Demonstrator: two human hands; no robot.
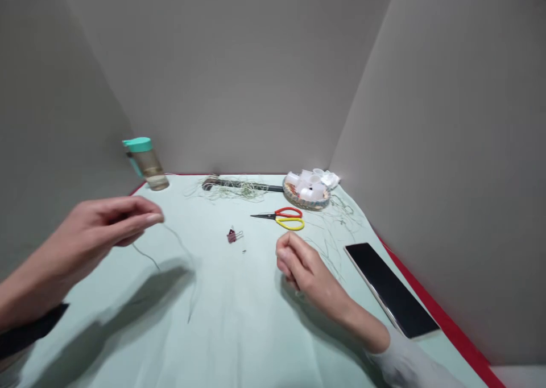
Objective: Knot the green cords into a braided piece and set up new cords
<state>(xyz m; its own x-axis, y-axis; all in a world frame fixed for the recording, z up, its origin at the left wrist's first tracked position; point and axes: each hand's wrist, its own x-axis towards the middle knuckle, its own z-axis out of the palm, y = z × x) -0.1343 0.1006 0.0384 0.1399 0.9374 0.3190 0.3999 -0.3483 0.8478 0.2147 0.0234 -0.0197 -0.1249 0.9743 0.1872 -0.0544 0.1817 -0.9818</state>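
My left hand (115,223) is raised above the left side of the table, thumb and fingers pinched on a thin pale strand (174,235). One length of it hangs down on the right of the fingers, and another short piece shows below the hand. My right hand (301,263) is closed and low over the cloth; whatever its fingers hold, if anything, is hidden. Beyond it lie scissors (281,217) with one red and one yellow handle. A dark red binder clip (232,236) sits between my hands, near a tiny dark bit (244,251).
A water bottle (149,163) with a turquoise lid stands back left. A dark rod (247,184) lies among tangled strands (249,192) at the back. A woven basket (315,204) holds white plastic pieces. On the right are loose strands (341,217) and a black-screened tablet (390,288).
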